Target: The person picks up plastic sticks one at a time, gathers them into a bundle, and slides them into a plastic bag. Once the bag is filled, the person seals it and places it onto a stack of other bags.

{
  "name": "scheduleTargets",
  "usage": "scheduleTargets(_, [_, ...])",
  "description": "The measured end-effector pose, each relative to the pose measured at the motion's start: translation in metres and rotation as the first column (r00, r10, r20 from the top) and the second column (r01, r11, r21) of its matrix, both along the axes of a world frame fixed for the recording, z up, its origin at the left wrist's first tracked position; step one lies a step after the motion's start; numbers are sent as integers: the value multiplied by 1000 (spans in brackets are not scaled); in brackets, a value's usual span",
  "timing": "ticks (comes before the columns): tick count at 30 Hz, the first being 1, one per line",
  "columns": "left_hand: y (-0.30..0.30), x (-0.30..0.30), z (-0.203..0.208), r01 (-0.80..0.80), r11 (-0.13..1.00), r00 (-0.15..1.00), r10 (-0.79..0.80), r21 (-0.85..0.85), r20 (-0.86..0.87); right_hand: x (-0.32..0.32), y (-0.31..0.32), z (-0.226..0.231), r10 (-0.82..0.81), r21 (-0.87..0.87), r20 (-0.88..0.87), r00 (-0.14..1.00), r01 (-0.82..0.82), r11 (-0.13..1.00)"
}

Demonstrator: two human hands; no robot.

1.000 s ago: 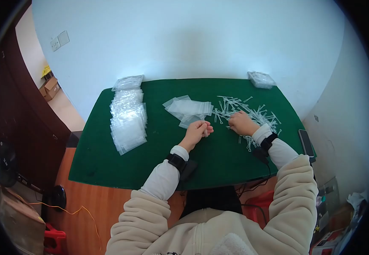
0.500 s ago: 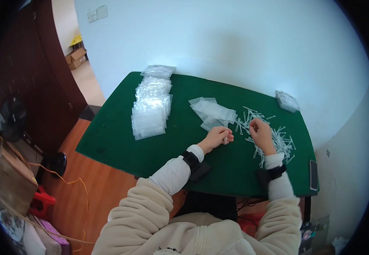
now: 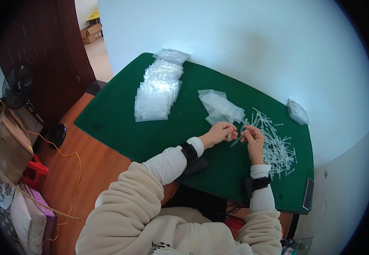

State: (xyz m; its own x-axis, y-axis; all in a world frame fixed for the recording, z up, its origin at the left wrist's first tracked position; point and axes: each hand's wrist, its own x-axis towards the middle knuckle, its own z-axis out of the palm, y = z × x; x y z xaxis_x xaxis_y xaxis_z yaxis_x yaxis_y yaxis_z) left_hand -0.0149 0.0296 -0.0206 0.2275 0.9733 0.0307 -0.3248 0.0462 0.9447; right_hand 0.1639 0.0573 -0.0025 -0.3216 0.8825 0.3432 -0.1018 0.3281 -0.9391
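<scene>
I watch both hands from far off, and I use the pile of thin clear sticks on the green table as my marker. My right hand is at the pile's left edge, thumb and fingertips pinching what look like a few clear sticks whose ends poke out toward my left hand. My left hand is just left of the pile, fingers curled around something pale and see-through; I can't tell if it is more sticks or a little bag. Some flat, clear bags lie just past that hand, up and to the left of the pile. A long row of bags is well off to the left of the pile, and a clear pack sits beyond it, up to the right. To do this bit well, I think I should pinch softly, because such thin sticks could bend or slip. I should line up their ends, so none poke out sideways, and count them while they are spread. Holding both hands close and low beside the pile would make any dropped stick easy to find.
</scene>
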Motion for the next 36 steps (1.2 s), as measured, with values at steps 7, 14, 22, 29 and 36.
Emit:
scheduleTargets(7, [-14, 2, 14, 223, 971, 975, -224, -90, -3, -1, -9, 0, -10, 65, 18, 1000, 9, 998])
scheduleTargets(14, [-19, 0, 22, 341, 930, 939, -345, -134, -8, -2, -5, 2, -29, 242, 80, 996, 9, 970])
scheduleTargets(22, [-20, 1, 21, 444, 892, 890, -450, -85, -71, 4, -6, 1, -12, 185, 97, 995, -6, 983])
scheduleTargets(29, [-19, -2, 18, 410, 907, 905, -417, -99, -79, -1, -7, 7, 69, 99, 23, 997, -71, 993])
scheduleTargets(36, [-15, 4, 16, 256, 965, 964, -259, -46, -62, 30, 12, -6, -481, 503, 374, 793, 263, 823])
